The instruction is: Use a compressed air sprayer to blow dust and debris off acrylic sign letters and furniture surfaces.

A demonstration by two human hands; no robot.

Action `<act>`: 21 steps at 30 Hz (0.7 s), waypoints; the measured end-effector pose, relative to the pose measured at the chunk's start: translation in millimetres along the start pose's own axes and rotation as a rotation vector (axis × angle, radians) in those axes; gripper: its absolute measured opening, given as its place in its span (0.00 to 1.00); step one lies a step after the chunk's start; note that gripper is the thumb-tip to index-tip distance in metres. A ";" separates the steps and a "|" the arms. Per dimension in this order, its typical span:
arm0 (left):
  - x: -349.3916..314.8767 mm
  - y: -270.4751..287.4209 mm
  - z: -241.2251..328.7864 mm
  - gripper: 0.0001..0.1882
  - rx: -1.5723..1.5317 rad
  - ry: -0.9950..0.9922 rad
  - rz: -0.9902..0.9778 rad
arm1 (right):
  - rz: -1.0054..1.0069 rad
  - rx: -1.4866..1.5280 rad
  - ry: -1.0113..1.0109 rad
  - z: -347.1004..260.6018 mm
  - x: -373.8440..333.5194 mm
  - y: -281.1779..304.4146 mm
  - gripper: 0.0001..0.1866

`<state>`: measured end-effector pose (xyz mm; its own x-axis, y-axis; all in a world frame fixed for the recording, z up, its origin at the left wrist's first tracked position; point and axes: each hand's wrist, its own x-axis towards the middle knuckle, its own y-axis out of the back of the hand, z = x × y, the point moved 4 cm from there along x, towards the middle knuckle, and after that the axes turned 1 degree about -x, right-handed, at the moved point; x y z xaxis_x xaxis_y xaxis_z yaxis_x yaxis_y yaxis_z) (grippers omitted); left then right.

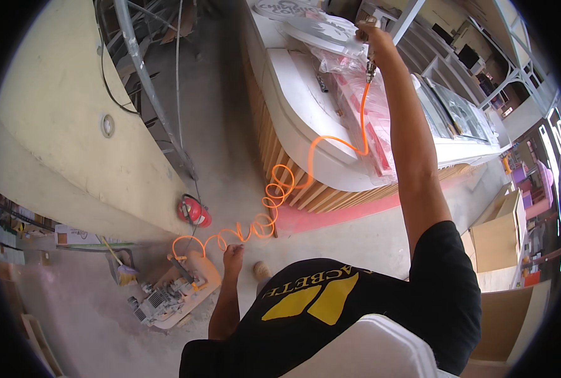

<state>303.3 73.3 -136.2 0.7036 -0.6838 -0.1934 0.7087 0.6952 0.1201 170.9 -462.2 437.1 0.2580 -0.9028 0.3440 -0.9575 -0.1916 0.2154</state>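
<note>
At nine to ten o'clock a cream wall [54, 145] is curving in, bearing a round fixture [107, 125]. Near eight o'clock a broom [127, 274] is leaning on the floor, and between seven and eight a dusty air compressor [173, 296] is sitting just right of it. Metal scaffold poles [136, 53] are rising at ten to eleven o'clock. A red rounded object [194, 211] is resting at the wall's foot, between eight and nine.

From the compressor a coiled orange air hose [331, 137] is looping across the floor gap and over the counter's edge, crossing the way between. At seven o'clock the left hand [233, 257] is hanging near the coils, fingers curling inward; whether they are gripping anything I cannot tell.

Around twelve to one, a white counter [296, 104] with wooden slats is carrying round sign panels [331, 34] and plastic-wrapped red panels [372, 123]. At one o'clock the right hand [370, 36] is clamping around an air gun [371, 68] above the counter, beside the round panels; the hose is running down from its metal fitting. The right forearm is hiding part of the countertop.

At two o'clock glass panes [460, 110] are lying on the counter, while a wooden cabinet [498, 236] is standing between three and four.
</note>
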 end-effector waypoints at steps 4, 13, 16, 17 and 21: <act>29.5 -49.0 40.9 0.11 -0.010 -0.007 -0.160 | -0.121 -0.278 -0.047 2.1 2.9 5.0 0.17; 37.9 -53.6 23.7 0.11 -0.009 0.111 -0.263 | -0.310 -0.028 -0.008 10.3 6.6 14.8 0.16; 23.9 -39.2 -3.2 0.11 -0.004 0.195 -0.255 | -0.314 -0.204 -0.066 -3.9 9.4 -17.5 0.16; 20.1 -34.7 -11.7 0.11 -0.007 0.230 -0.251 | -0.346 -0.322 -0.071 -4.5 18.1 -20.3 0.17; 14.8 -18.4 -23.7 0.12 0.005 0.224 -0.226 | -0.380 -0.507 0.055 2.8 81.9 32.2 0.29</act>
<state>299.4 55.7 -164.3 0.5001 -0.7546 -0.4249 0.8462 0.5301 0.0545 160.9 -543.4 469.6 0.5871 -0.7838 0.2024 -0.6216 -0.2764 0.7329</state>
